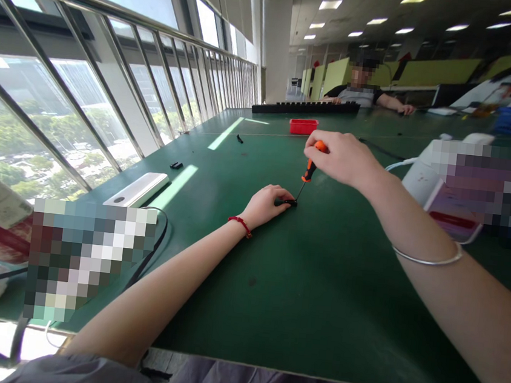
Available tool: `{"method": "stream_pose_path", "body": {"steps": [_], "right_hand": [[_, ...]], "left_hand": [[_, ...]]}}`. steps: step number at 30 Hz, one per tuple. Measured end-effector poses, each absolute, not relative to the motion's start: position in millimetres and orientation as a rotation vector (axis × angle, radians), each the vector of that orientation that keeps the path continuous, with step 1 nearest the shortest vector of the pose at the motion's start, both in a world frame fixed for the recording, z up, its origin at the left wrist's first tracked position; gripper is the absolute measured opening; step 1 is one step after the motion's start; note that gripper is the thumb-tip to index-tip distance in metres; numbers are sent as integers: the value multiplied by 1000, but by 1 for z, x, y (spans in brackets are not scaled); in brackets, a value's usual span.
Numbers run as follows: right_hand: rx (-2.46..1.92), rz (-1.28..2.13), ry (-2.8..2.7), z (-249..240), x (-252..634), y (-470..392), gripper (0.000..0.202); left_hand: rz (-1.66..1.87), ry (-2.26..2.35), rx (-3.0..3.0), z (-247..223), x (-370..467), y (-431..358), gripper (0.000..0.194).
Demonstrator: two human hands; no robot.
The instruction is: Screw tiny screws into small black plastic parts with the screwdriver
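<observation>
An orange-and-black screwdriver [312,164] is gripped by its handle in my right hand [342,155]. Its thin shaft slants down to the left, and the tip meets a small black part [287,202] on the green table [243,312]. My left hand [267,206] pinches that part against the tabletop, its fingers closed around the near end. What kind of part it is cannot be made out, being small and partly covered by my fingers. Both hands are over the middle of the table.
A red tray [303,126] and a long black strip [307,107] lie farther back. Small black pieces [240,138] are on the left, near a white box [139,188]. A metal railing [137,51] borders the left side. Another person [361,93] sits at the far end.
</observation>
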State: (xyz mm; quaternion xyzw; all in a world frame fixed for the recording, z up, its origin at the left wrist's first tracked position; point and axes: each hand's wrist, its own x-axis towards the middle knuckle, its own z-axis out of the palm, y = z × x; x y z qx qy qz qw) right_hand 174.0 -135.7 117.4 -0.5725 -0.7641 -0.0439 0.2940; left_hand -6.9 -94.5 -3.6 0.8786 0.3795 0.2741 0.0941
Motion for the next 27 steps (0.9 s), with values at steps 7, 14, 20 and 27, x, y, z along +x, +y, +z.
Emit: {"method": "stream_pose_path", "body": {"steps": [7, 14, 20, 27], "right_hand": [[-1495, -154, -2048, 118, 172, -138, 24], [-1536, -87, -2055, 115, 174, -134, 35], [-1487, -47, -2007, 114, 173, -132, 23], [-1552, -70, -1999, 113, 175, -130, 31]], "left_hand": [[811, 1127, 2587, -3, -6, -94, 19], [812, 1115, 2576, -5, -7, -93, 19], [853, 1232, 2516, -5, -5, -94, 19], [852, 1181, 2488, -4, -7, -93, 13]]}}
